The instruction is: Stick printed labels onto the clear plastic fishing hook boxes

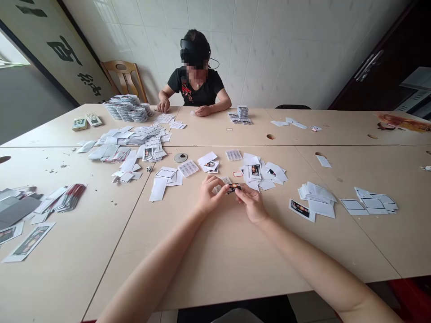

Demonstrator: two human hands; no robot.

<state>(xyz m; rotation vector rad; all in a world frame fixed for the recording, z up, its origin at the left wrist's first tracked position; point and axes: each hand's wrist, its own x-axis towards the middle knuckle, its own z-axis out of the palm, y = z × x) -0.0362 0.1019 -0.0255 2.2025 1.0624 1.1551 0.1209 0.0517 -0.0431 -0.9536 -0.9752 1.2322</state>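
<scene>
Both my hands meet above the middle of the table, pinching a small dark printed card between thumbs and fingers. My left hand grips its left side, and my right hand grips its right side. Partly hidden behind my left fingers is a small clear plastic piece; whether I hold it too, I cannot tell. Just beyond lie two clear compartmented plastic trays, one at the left and one farther back. A loose heap of white and printed cards spreads right of my hands.
Across the table sits a person wearing a headset, beside stacked packs. Big piles of white slips cover the left side. More card piles lie at the right. A round metal lid and two remote controls are farther off.
</scene>
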